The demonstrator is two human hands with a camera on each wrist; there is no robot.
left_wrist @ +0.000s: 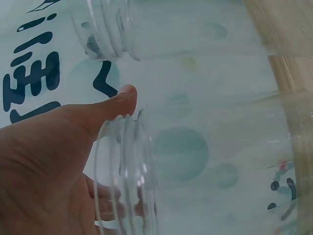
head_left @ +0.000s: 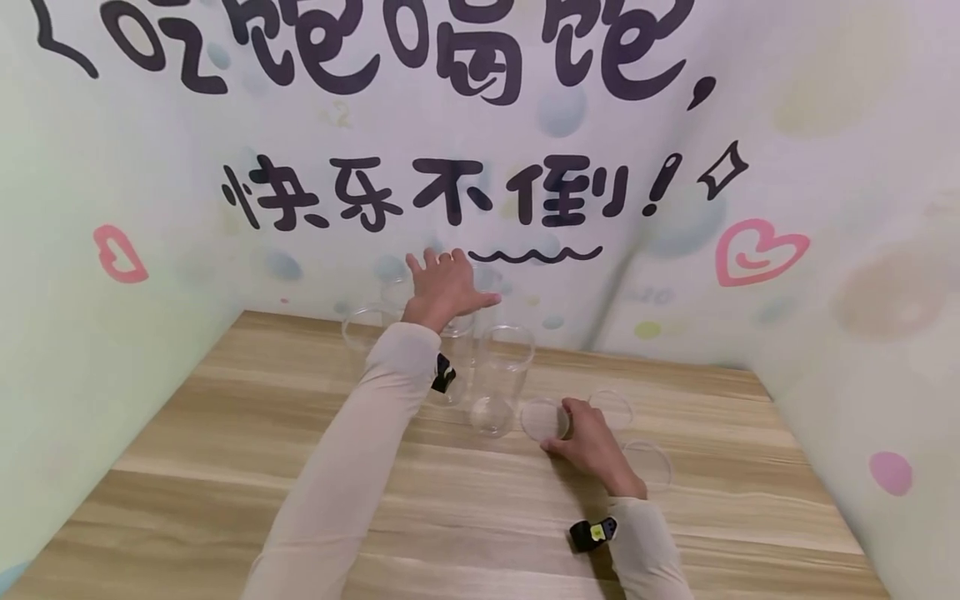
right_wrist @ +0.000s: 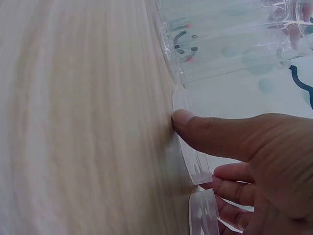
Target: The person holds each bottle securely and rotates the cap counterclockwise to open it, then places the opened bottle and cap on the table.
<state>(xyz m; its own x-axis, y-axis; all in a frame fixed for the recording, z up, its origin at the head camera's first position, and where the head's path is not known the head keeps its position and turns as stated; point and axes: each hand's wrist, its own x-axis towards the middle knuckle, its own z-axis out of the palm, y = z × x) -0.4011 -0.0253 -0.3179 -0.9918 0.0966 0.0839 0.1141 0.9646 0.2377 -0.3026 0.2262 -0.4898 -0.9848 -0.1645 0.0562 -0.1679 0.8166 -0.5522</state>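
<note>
Several clear, wide-mouthed jars stand upright near the back wall, among them a front jar (head_left: 504,379) in the head view. My left hand (head_left: 445,287) is at the mouths of the jars behind it, fingers spread and thumb out to the right. In the left wrist view, its thumb lies beside the threaded neck of a jar (left_wrist: 128,176), and some fingers show through the clear plastic. My right hand (head_left: 592,442) pinches a clear round lid (head_left: 538,421) between thumb and fingers. That lid (right_wrist: 193,159) lies on the table, just right of the front jar.
Two more clear lids lie on the wooden table (head_left: 465,517): a far lid (head_left: 611,408) behind my right hand and a near lid (head_left: 651,464) beside its wrist. A printed wall (head_left: 337,275) rises along the back, with side walls at left and right.
</note>
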